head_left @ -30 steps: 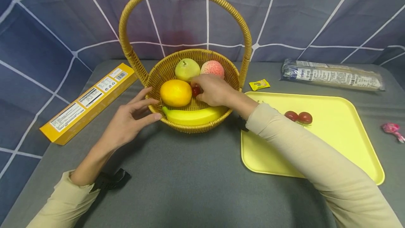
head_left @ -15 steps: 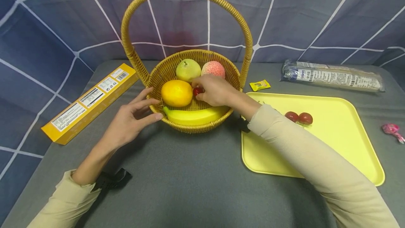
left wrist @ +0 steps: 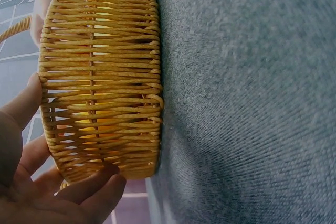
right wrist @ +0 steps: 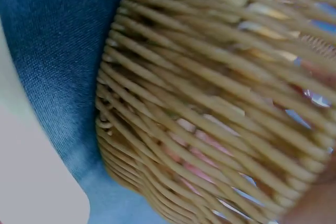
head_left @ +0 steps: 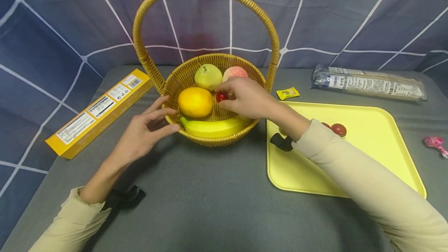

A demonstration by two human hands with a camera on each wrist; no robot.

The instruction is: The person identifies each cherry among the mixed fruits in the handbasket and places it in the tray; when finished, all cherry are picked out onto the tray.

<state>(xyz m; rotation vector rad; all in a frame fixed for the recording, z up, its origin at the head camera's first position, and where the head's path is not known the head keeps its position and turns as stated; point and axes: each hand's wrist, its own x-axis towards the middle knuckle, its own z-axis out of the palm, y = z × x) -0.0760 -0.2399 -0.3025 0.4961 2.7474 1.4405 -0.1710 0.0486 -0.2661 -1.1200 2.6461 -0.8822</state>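
Note:
A round wicker basket [head_left: 213, 142] with a tall handle holds an orange [head_left: 195, 102], a green pear [head_left: 208, 77], a pink peach [head_left: 234, 72] and a banana [head_left: 215, 128]. My left hand [head_left: 141, 133] holds the basket's left side, its fingers at the rim; in the left wrist view, fingertips [left wrist: 113, 174] lie along the outer weave. My right hand [head_left: 246, 96] reaches in over the right rim. Its thumb and fingers curve around a shiny red cherry [head_left: 221, 96] beside the orange. The right wrist view shows mostly the basket's woven wall [right wrist: 210, 98].
Right of the basket lies a yellow tray [head_left: 381, 147] with cherries [head_left: 338, 129], partly behind the right sleeve. Behind it are a yellow candy packet [head_left: 287, 93] and a clear-wrapped package [head_left: 371, 83]. A pink wrapped candy [head_left: 434, 142] is far right, a long yellow box [head_left: 99, 114] left.
My right hand and forearm have shifted to the right, with the thumb and fingers a little wider apart. The cherry has moved slightly right and shows more. The left hand has stayed put.

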